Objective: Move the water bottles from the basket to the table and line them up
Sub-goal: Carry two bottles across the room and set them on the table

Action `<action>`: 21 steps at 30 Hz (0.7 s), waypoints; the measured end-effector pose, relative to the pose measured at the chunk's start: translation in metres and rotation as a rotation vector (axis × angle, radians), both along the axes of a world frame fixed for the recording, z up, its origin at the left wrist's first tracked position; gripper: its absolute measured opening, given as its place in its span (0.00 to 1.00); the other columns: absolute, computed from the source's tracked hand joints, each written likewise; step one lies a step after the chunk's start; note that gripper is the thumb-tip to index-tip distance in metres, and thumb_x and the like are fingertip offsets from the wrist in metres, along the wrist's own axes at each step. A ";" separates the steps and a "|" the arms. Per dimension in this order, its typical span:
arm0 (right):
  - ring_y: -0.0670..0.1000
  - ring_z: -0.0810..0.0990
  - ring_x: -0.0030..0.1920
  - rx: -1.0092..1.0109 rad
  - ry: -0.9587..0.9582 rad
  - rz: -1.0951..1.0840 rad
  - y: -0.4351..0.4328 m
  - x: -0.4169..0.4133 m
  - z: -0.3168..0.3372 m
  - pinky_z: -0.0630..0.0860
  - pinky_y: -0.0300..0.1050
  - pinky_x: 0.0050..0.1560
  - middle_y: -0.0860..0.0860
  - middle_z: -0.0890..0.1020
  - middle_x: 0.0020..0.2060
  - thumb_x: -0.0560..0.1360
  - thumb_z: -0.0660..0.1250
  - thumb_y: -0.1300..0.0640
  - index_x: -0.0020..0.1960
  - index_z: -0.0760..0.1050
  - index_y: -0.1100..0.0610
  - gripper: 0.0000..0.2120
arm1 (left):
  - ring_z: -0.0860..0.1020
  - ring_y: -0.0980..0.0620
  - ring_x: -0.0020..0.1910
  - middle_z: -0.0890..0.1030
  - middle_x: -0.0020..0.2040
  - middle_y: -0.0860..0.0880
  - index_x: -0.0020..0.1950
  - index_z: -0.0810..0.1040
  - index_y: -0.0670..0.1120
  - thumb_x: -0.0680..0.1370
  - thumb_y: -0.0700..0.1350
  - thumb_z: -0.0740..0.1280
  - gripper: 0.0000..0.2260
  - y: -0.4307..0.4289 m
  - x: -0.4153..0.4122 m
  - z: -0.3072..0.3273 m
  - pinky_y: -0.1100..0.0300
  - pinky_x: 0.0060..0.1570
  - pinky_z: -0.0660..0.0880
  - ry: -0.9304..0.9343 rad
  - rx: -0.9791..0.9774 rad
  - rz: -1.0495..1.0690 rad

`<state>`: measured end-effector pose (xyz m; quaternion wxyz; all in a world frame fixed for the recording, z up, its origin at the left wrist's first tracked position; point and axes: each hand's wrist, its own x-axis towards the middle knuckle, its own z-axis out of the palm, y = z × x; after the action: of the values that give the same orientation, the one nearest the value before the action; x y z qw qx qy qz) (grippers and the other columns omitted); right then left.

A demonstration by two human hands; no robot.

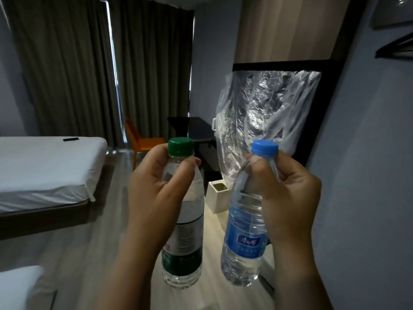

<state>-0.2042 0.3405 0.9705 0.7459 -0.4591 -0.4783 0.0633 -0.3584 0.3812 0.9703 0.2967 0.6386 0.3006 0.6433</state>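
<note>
Gripping the green-capped bottle (185, 231) by its neck, the left hand (154, 186) hangs beside the right hand (288, 198), which grasps the blue-capped bottle (243, 238).

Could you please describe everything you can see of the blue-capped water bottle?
The blue-capped bottle is clear, ribbed plastic, with its screw cap on and a blue label bearing white characters round its middle. It hangs in the air, tilted, with the cap leaning right and the base left. The right hand grips it at the neck and shoulder, fingers curled round it. It does not touch the green-capped bottle beside it.
</note>
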 end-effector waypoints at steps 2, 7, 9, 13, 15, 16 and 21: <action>0.65 0.78 0.32 -0.010 -0.002 0.011 0.024 0.003 -0.004 0.79 0.53 0.33 0.64 0.77 0.29 0.70 0.69 0.53 0.38 0.79 0.60 0.10 | 0.81 0.58 0.43 0.83 0.43 0.52 0.48 0.79 0.49 0.73 0.49 0.65 0.08 0.019 0.002 -0.003 0.67 0.42 0.77 0.003 -0.015 0.023; 0.46 0.75 0.32 0.029 -0.030 0.046 0.090 0.020 -0.010 0.74 0.38 0.33 0.58 0.78 0.30 0.69 0.69 0.51 0.39 0.82 0.55 0.07 | 0.80 0.56 0.45 0.82 0.43 0.52 0.50 0.79 0.49 0.72 0.53 0.65 0.11 0.074 0.016 -0.008 0.60 0.45 0.78 0.023 -0.005 0.093; 0.44 0.75 0.32 0.024 -0.040 0.087 0.120 0.030 -0.010 0.73 0.35 0.33 0.56 0.79 0.31 0.70 0.69 0.53 0.40 0.82 0.54 0.05 | 0.80 0.55 0.46 0.82 0.44 0.52 0.50 0.79 0.50 0.72 0.54 0.64 0.12 0.098 0.026 -0.007 0.57 0.46 0.78 0.022 -0.006 0.119; 0.42 0.76 0.31 0.048 -0.048 0.157 0.178 0.054 -0.008 0.73 0.33 0.33 0.53 0.81 0.31 0.70 0.70 0.53 0.40 0.82 0.51 0.03 | 0.80 0.55 0.43 0.82 0.43 0.52 0.50 0.79 0.49 0.73 0.50 0.65 0.09 0.147 0.048 -0.004 0.59 0.44 0.78 0.010 0.003 0.145; 0.41 0.76 0.31 0.065 -0.058 0.168 0.206 0.064 -0.007 0.73 0.32 0.34 0.50 0.82 0.31 0.70 0.69 0.51 0.40 0.82 0.49 0.03 | 0.81 0.55 0.43 0.82 0.43 0.52 0.50 0.78 0.49 0.73 0.49 0.65 0.08 0.171 0.057 -0.004 0.60 0.44 0.78 0.000 0.004 0.152; 0.41 0.76 0.31 0.067 -0.063 0.168 0.219 0.068 -0.007 0.73 0.32 0.34 0.50 0.82 0.31 0.70 0.69 0.51 0.40 0.81 0.48 0.03 | 0.81 0.56 0.43 0.82 0.43 0.52 0.50 0.78 0.49 0.73 0.49 0.65 0.09 0.183 0.060 -0.004 0.60 0.45 0.78 0.003 0.000 0.154; 0.42 0.78 0.34 0.054 -0.040 0.186 0.287 0.077 -0.014 0.75 0.34 0.36 0.50 0.84 0.35 0.69 0.69 0.50 0.40 0.82 0.46 0.03 | 0.81 0.57 0.45 0.82 0.44 0.53 0.50 0.78 0.50 0.71 0.56 0.64 0.13 0.243 0.068 -0.007 0.62 0.45 0.79 0.024 -0.005 0.157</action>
<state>-0.1276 0.6274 0.9570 0.7391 -0.3936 -0.5353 0.1102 -0.2904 0.6245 0.9632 0.2434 0.6201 0.3549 0.6559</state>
